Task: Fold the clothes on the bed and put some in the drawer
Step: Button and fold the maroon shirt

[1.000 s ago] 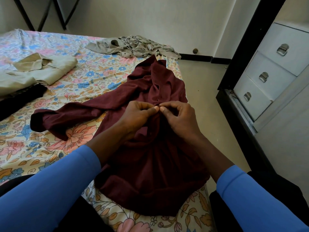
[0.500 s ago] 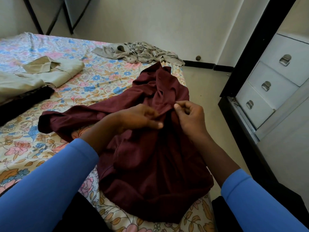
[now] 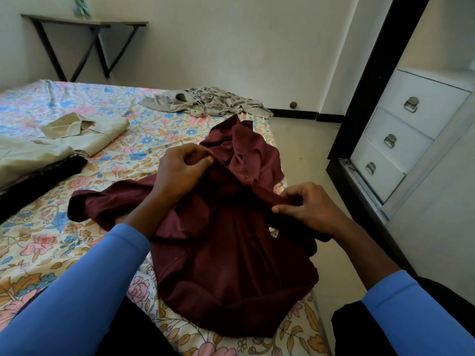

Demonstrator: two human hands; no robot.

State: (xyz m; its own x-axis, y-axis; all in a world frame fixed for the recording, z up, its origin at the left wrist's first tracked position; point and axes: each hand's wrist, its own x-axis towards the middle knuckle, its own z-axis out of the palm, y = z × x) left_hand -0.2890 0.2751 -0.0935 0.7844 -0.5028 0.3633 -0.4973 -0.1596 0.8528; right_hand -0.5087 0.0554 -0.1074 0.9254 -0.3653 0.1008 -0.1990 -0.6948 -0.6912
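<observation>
A maroon shirt (image 3: 231, 265) lies crumpled on the floral bed (image 3: 46, 240), one sleeve stretched out to the left. My left hand (image 3: 180, 173) pinches a fold of its fabric near the collar and holds it lifted. My right hand (image 3: 308, 206) pinches the same edge further right, near the bed's side. The cloth runs taut between the two hands. White drawers (image 3: 401, 140) stand shut in the wardrobe at the right.
A folded beige garment (image 3: 84, 134) lies on a dark one (image 3: 38, 181) at the left. A crumpled grey patterned cloth (image 3: 205, 101) sits at the bed's far end. A wall shelf (image 3: 84, 21) hangs at the back. Bare floor lies between bed and wardrobe.
My hands were close together at the shirt's front; they have drawn apart, the left up and away, the right toward the bed's edge, stretching the fabric. The view has tilted upward.
</observation>
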